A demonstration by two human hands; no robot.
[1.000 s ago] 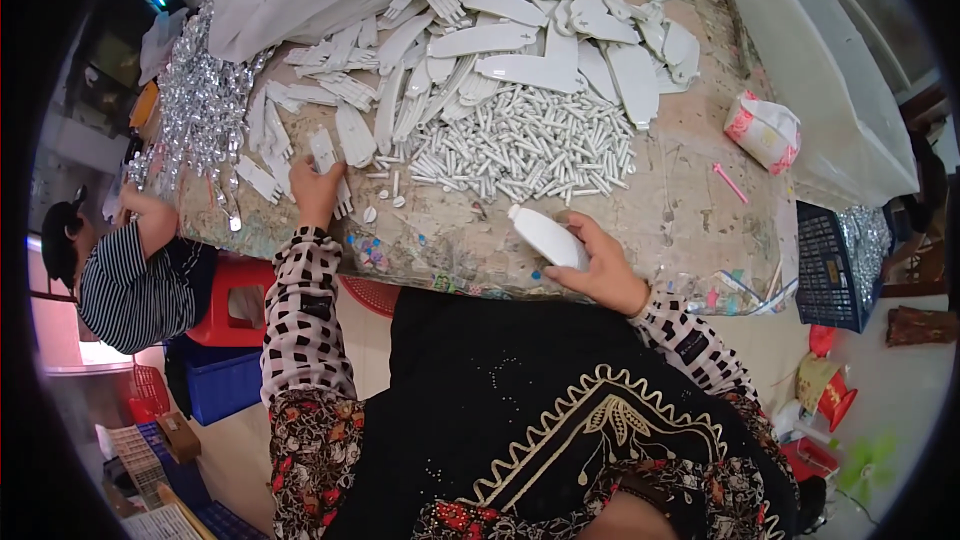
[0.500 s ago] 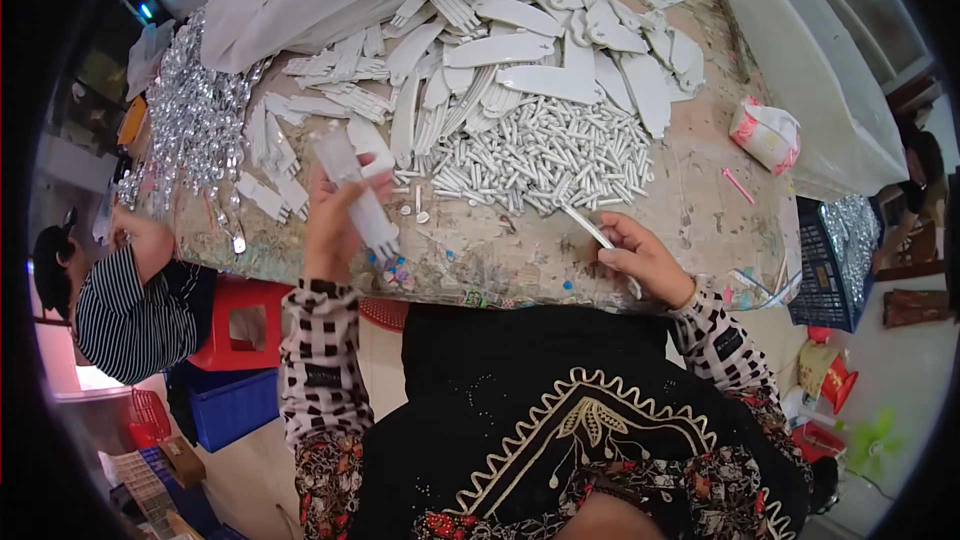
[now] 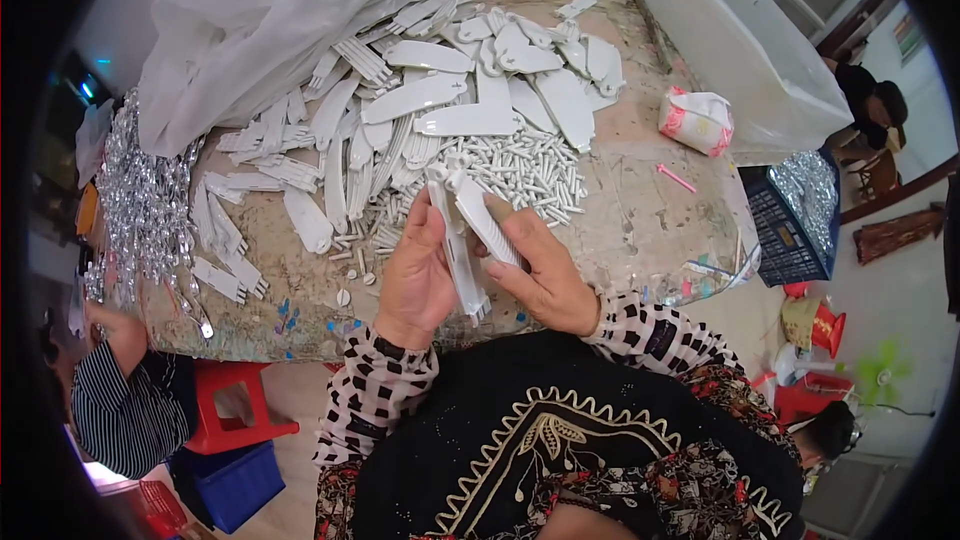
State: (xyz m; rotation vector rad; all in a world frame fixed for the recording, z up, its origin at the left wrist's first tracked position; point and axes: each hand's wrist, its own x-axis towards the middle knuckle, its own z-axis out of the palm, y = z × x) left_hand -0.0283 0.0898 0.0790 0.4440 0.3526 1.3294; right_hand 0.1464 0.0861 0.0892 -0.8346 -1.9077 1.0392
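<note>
Over the front of the worktable, my two hands are close together. My left hand [image 3: 415, 285] is closed around a long, flat, translucent white plastic piece [image 3: 462, 265] with prongs at its lower end. My right hand [image 3: 548, 275] pinches a narrower white plastic piece with a ribbed side [image 3: 488, 225]. The upper ends of the two pieces meet or nearly meet; whether they are joined I cannot tell. Just beyond them lies a heap of short white plastic pins [image 3: 535, 180]. Glossy curved white plastic panels [image 3: 425, 95] are piled behind the pins.
A translucent plastic sheet [image 3: 290, 40] covers the far left of the worktable [image 3: 640, 210]. Silvery strands [image 3: 150, 210] hang at the left edge, near a person in a striped shirt [image 3: 125, 420]. A pink-and-white roll [image 3: 712, 125] and pink stick [image 3: 676, 178] lie right. A dark blue crate [image 3: 780, 225] stands beyond.
My hands, apart before, have come together with their pieces. My right hand has moved left from beside the pins, and its piece now stands against the left one. The whole view has shifted.
</note>
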